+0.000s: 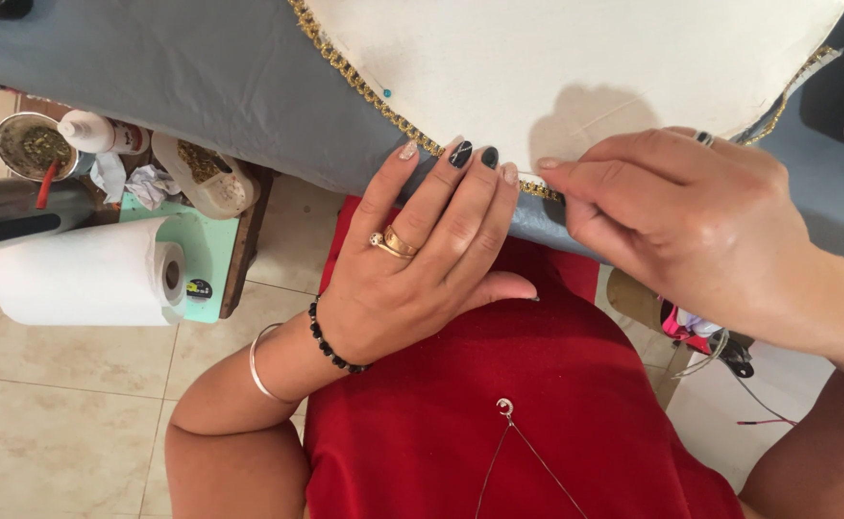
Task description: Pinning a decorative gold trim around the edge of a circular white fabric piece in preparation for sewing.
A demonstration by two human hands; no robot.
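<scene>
The gold beaded trim [364, 91] runs along the curved edge of a cream fabric panel [575, 58] lying on the grey-covered tabletop [201, 67]. The left hand [422, 259] lies flat with fingers spread, pressing the trim at the edge and gripping nothing. The right hand [681, 221] pinches a thin pin [529, 175] at the trim. A blue-headed pin [386, 93] sits nearby. A paper towel roll [85, 274] rests to the left.

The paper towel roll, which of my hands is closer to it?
Left. The left hand rests on the gold trim at the table edge, just right of the paper towel roll. The right hand is farther right, pinching at the trim.
</scene>
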